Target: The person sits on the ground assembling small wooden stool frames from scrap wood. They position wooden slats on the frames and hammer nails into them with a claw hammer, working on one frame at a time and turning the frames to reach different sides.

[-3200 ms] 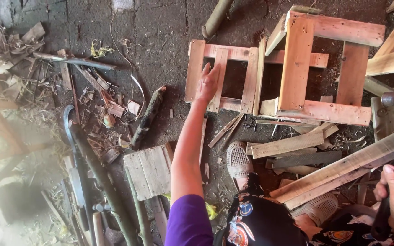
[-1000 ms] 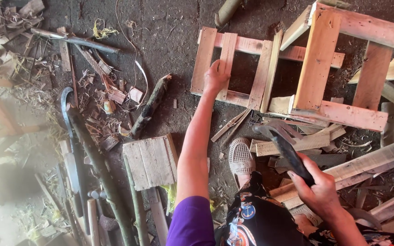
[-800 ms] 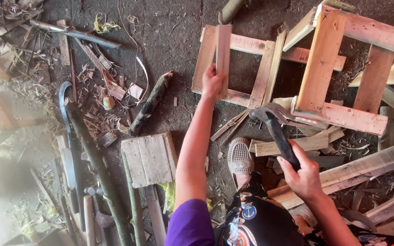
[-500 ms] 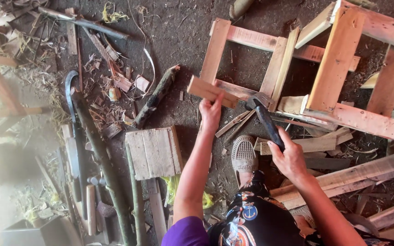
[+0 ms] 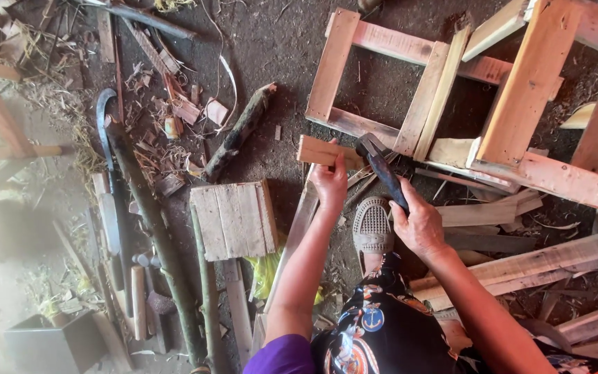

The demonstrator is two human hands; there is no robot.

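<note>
Big wooden frame [image 5: 410, 90] lies on the dirt floor. Just below it, left hand [image 5: 329, 185] is closed around a short wood slat [image 5: 321, 151], gripping its near edge. Right hand [image 5: 418, 223] is wrapped tight around a hammer [image 5: 381, 165], head touching the slat's end.

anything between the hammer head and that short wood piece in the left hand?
Nothing visible. The hammer head sits right at the end of the short wood piece, with no object between them. The left hand grips the piece from below, its thumb close to the contact point. The right hand holds the hammer's handle.
</note>
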